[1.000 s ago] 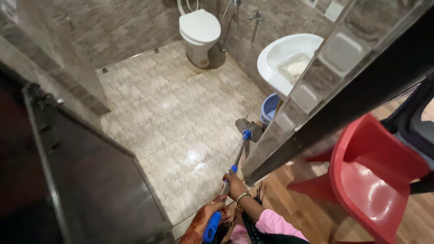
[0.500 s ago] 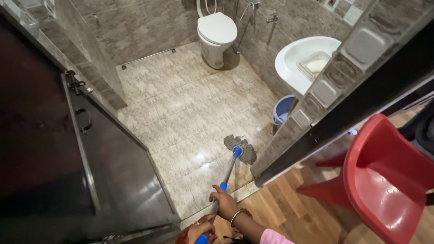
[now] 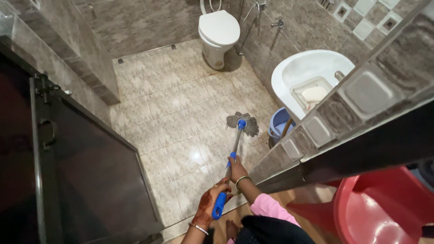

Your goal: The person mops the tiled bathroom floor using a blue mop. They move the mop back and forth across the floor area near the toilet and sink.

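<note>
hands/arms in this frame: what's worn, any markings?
Left hand: dark reddish henna patterning across the back, a thin bangle at the wrist, possibly a ring on one finger. Right hand: one thin metal bangle at the wrist, then a pink sleeve up the forearm.

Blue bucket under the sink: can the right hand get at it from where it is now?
Probably not directly. The right hand grips the mop handle at the doorway; the blue bucket sits beyond, tucked under the sink and behind the tiled door jamb. Only the mop head is near it.
</note>
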